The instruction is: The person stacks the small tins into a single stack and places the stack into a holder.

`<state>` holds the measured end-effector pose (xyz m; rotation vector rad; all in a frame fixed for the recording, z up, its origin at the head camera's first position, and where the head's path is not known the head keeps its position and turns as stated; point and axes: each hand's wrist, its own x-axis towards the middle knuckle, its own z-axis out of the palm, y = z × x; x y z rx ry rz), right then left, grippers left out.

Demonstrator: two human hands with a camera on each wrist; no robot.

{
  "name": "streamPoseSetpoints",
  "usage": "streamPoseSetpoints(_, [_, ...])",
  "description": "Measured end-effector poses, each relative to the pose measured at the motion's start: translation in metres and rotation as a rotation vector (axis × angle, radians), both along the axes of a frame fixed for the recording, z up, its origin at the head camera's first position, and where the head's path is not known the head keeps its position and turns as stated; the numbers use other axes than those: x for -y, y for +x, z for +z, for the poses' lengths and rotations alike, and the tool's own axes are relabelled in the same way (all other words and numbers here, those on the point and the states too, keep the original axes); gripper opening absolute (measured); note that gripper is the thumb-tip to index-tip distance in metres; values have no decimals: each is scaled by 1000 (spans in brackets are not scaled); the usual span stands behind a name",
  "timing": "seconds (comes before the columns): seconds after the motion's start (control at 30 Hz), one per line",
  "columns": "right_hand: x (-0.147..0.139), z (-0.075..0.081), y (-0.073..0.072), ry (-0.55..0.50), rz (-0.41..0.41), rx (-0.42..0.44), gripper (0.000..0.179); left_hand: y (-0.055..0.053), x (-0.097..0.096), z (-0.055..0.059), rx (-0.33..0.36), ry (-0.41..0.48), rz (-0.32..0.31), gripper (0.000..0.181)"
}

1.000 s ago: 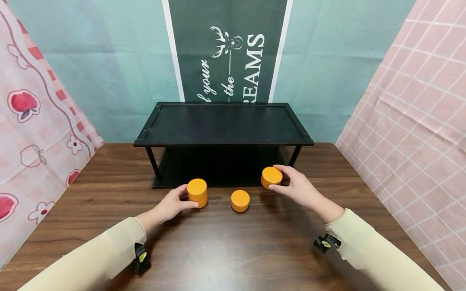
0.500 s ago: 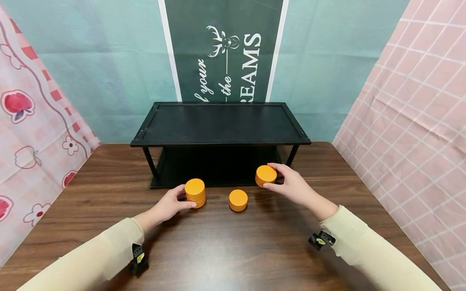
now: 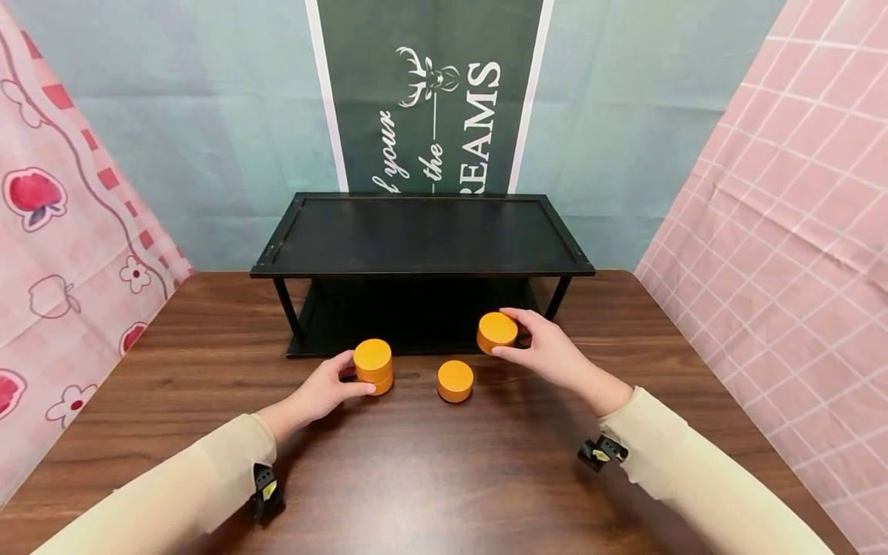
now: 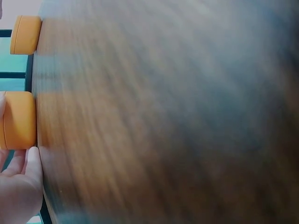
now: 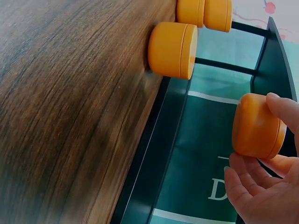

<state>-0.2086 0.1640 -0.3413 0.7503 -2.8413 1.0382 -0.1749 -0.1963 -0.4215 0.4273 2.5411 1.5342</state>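
In the head view my left hand (image 3: pixel 324 391) holds a stack of two round orange tins on the table, thumb on the near side. The upper tin (image 3: pixel 373 358) rests on the lower tin (image 3: pixel 382 385). My right hand (image 3: pixel 548 353) grips another orange tin (image 3: pixel 496 331) by its right side, raised above the table by the shelf's front edge. Between the hands a lone orange tin (image 3: pixel 455 381) stands on the wood. The right wrist view shows the raised tin (image 5: pixel 258 126) pinched between thumb and fingers, a lid seam visible. My left fingers' far side is hidden.
A black two-level shelf (image 3: pixel 423 235) stands behind the tins, its lower board (image 3: pixel 416 308) close to them. The brown wooden table (image 3: pixel 430 478) extends toward me. Cloths hang at the back and both sides.
My right hand has carried its raised tin leftward, closer to the lone tin. The left hand stays at the stack. The head view shifts slightly.
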Motion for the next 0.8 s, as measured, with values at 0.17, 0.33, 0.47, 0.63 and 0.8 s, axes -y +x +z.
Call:
streamPoseSetpoints(0.17, [6, 0, -1, -4, 2, 9, 67, 0, -1, 1, -8, -14, -8, 53])
streamPoseSetpoints(0.33, [11, -1, -2, -8, 15, 17, 69, 2, -1, 2, -13, -24, -13, 52])
streamPoseSetpoints(0.47, [15, -2, -4, 3, 20, 14, 70, 3, 1, 3, -5, -16, -20, 56])
streamPoseSetpoints(0.63, [19, 0, -3, -1, 20, 26, 70, 2, 1, 2, -5, 1, -27, 55])
streamPoseSetpoints(0.8, [24, 1, -2, -8, 21, 30, 70, 1, 1, 2, -10, -1, -27, 53])
